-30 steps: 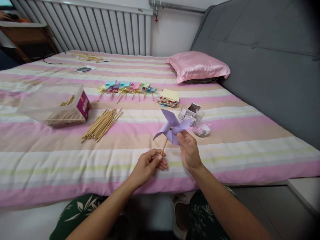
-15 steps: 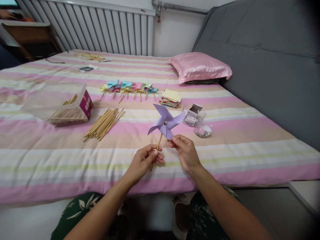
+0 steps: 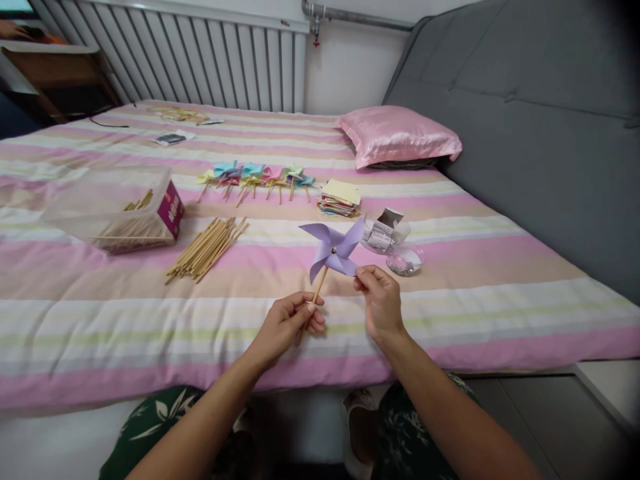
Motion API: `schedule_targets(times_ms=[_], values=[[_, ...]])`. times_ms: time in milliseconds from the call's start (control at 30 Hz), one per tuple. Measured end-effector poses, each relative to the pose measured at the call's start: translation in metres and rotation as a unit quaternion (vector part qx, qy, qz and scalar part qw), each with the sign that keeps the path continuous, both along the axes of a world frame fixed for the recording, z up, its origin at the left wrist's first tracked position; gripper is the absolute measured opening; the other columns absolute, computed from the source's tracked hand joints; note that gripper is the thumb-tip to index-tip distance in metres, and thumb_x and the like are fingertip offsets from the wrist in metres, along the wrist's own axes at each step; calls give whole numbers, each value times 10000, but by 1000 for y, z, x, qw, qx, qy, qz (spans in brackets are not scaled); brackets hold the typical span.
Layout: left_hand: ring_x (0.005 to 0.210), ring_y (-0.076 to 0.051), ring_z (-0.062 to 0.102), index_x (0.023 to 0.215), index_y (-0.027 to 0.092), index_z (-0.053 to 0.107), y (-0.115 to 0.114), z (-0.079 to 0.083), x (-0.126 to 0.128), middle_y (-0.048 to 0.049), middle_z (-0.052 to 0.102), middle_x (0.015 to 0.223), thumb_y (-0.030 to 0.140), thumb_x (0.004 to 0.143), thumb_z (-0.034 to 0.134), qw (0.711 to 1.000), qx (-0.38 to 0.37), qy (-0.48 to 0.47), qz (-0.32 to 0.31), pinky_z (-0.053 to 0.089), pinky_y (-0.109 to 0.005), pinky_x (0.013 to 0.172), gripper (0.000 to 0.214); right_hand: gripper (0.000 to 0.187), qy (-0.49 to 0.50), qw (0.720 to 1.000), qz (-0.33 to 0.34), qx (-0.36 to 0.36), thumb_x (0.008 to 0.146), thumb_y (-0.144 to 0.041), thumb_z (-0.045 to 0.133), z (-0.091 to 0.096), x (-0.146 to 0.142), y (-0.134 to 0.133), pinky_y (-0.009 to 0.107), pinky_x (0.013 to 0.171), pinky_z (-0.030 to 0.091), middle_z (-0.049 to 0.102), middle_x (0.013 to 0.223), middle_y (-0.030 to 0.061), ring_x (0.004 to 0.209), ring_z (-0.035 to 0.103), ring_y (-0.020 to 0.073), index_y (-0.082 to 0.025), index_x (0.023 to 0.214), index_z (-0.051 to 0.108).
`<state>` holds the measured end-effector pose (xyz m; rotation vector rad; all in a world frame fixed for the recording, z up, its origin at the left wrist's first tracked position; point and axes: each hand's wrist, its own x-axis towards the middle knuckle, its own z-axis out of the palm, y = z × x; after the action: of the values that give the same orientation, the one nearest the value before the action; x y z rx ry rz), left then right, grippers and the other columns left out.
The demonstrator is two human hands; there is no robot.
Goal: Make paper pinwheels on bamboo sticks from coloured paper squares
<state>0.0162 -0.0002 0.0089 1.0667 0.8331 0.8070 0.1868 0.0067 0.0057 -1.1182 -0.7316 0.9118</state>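
A lavender paper pinwheel [image 3: 333, 250] is held up over the front part of the bed, tilted slightly to the right on its wooden stick. My left hand [image 3: 293, 320] pinches the stick below the blades. With thumb and fingertips, my right hand [image 3: 379, 297] grips the tip of the lower right blade. A small metal pin head shows at the centre of the blades. Behind and to the right stand an opened small box [image 3: 384, 230] and a clear round dish [image 3: 405, 261] of tiny metal pieces.
Loose wooden sticks [image 3: 207, 252] lie left of centre, beside a clear plastic bin [image 3: 127, 213] of more sticks. Several finished pinwheels [image 3: 253, 175] lie farther back, near a stack of coloured paper [image 3: 340, 198]. A pink pillow [image 3: 400, 137] rests against the grey headboard [image 3: 530, 133].
The pinwheel's blades have turned on the stick. My right hand has moved slightly right and up with the blade tip, while my left hand has stayed nearly still on the stick.
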Motion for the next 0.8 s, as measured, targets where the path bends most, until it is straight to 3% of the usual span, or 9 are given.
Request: schedule_targets(times_ms=[67, 167, 233, 367, 567, 800], values=[[612, -133, 607, 916, 120, 610, 0, 0, 0, -34, 639, 685, 329, 785, 630, 1000, -2, -2, 3, 470, -253, 620, 248, 171, -22, 1000, -18, -5, 719, -319, 644, -1, -1, 0, 261, 595, 363, 493, 601, -37, 573, 444, 106, -174, 670, 566], [607, -134, 611, 915, 121, 603, 0, 0, 1, -36, 643, 679, 329, 785, 629, 1000, -4, -7, 5, 472, -257, 621, 247, 212, -117, 991, -59, 36, 752, -343, 630, 2, -2, -2, 293, 674, 419, 589, 857, 21, 702, 522, 136, -195, 892, 575], [609, -138, 614, 913, 124, 601, 0, 0, 1, -38, 645, 681, 336, 784, 630, 1000, -6, -5, 4, 474, -260, 620, 250, 245, -226, 968, -81, 80, 760, -341, 629, 6, -3, -6, 339, 770, 432, 579, 1042, 60, 851, 549, 172, -213, 962, 573], [615, -148, 625, 909, 124, 593, -1, 0, 1, -48, 652, 687, 339, 788, 621, 1000, -8, -7, -8, 475, -268, 617, 248, 197, -381, 911, -93, 125, 733, -351, 672, 10, -5, -11, 437, 968, 361, 512, 1190, 95, 1161, 455, 255, -209, 867, 646], [605, -148, 627, 920, 121, 589, -3, -3, 2, -49, 654, 689, 329, 800, 613, 999, -15, -24, -38, 476, -271, 609, 242, 194, -385, 908, -117, 114, 715, -373, 700, 5, -6, -9, 453, 959, 381, 496, 1262, 99, 1136, 468, 257, -206, 812, 683], [602, -150, 629, 938, 121, 592, -5, -6, 3, -60, 659, 682, 352, 823, 589, 996, -13, -20, -81, 471, -260, 596, 258, 183, -368, 919, -98, 102, 717, -371, 697, 0, -5, -8, 429, 891, 426, 541, 1183, 97, 1051, 502, 247, -215, 810, 721]])
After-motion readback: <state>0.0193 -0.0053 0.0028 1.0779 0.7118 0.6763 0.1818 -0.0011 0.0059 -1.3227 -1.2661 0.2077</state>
